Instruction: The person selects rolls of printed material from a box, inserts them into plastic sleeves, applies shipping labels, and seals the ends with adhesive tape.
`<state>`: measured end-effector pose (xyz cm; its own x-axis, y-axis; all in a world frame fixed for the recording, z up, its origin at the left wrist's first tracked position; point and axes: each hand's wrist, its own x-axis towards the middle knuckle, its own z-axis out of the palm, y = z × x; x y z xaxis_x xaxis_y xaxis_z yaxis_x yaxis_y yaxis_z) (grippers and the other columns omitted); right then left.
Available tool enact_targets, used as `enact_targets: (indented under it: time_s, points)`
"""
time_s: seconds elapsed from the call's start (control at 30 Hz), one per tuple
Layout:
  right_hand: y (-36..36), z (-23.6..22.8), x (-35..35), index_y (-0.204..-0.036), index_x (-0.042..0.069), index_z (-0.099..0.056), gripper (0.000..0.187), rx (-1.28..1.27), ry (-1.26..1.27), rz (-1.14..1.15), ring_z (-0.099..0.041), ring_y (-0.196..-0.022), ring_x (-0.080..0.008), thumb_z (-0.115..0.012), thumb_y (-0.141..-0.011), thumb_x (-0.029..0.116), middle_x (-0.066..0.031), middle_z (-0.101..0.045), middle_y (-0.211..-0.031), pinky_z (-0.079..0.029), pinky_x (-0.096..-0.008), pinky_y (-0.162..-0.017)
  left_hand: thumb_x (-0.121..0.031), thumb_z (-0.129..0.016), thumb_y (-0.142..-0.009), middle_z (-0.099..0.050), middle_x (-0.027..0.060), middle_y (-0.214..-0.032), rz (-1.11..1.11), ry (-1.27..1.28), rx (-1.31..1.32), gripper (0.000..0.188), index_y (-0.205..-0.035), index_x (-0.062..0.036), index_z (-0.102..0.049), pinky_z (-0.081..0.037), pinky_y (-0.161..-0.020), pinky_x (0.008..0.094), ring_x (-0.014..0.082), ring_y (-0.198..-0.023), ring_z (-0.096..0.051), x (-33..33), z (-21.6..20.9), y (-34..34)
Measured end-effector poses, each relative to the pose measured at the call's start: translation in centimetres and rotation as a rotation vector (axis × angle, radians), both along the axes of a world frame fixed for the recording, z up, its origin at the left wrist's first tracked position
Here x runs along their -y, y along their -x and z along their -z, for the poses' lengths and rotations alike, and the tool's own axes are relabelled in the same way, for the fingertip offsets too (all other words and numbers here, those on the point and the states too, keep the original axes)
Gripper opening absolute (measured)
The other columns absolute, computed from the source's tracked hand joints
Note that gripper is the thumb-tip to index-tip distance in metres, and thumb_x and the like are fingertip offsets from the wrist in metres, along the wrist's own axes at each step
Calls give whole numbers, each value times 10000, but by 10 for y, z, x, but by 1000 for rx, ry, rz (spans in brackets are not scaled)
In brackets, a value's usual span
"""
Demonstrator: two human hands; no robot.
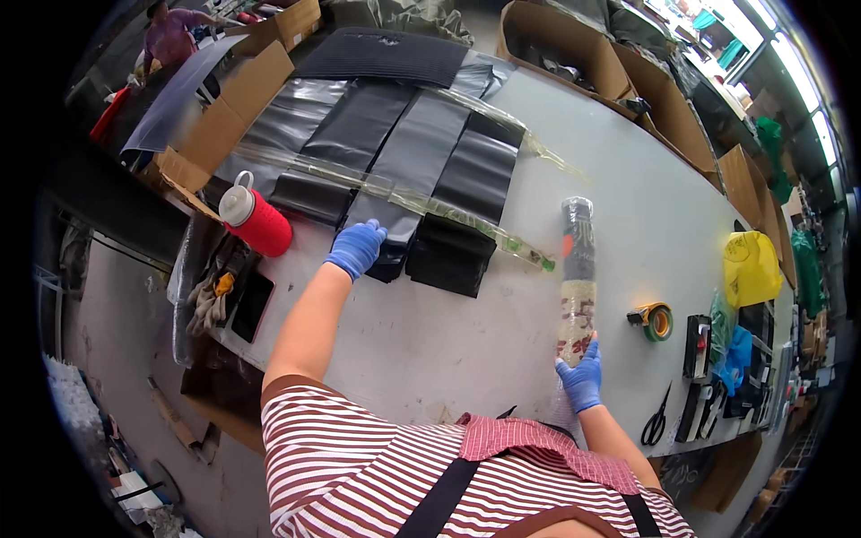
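My left hand (pixel 357 249), in a blue glove, has its fingers closed at the near edge of a folded black plastic bag (pixel 395 202) in the spread-out stacks. Similar black bags (pixel 457 254) lie beside it, with clear plastic strips (pixel 421 204) across them. On the right, my right hand (pixel 581 377), also gloved in blue, grips the near end of a rolled mat (pixel 579 269). The roll is wrapped in clear film, dark at the far end and pale with reddish patterns nearer me. It lies lengthwise on the white table (pixel 448 350).
A red bottle (pixel 260 220) stands at left, near a phone (pixel 252 308) and work gloves (pixel 211 300). Tape rolls (pixel 653 321), scissors (pixel 657 417) and a yellow bag (pixel 752 269) are at right. Cardboard boxes (pixel 560 49) line the far edge. Another person (pixel 170 40) is far left.
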<state>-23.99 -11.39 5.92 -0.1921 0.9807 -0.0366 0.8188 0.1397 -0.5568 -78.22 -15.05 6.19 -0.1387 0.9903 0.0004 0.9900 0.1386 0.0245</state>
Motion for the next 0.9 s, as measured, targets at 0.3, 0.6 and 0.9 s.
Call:
enact_targets:
  time_s: [0.3, 0.6, 0.9]
  points:
    - [3, -5, 2, -1501, 4, -158, 1089, 75, 35, 27, -517, -1177, -355, -822, -678, 266, -234, -478, -1292, -427, -386, -1008, -127, -488, -895, -645, 125, -924, -2, 28, 27, 171, -873, -115, -657, -545, -757, 427, 321, -861, -663, -11, -3, 10]
    - [-3, 0, 1, -1505, 12, -144, 1111, 85, 20, 22, -510, -1182, -359, -827, -670, 278, -237, -471, -1307, -420, -393, -1015, -97, -487, -879, -654, 157, -937, -425, -110, 233, 152, -902, -113, -637, -529, -764, 450, 350, -874, -649, -32, -1, 0]
    - [13, -1, -31, -1514, 22, -102, 1169, 58, 10, 18, -543, -1129, -362, -842, -658, 317, -250, -481, -1272, -455, -395, -977, -68, -512, -852, -641, 131, -903, -152, -622, -31, 174, -970, -96, -637, -512, -780, 401, 314, -888, -631, -39, -121, 1]
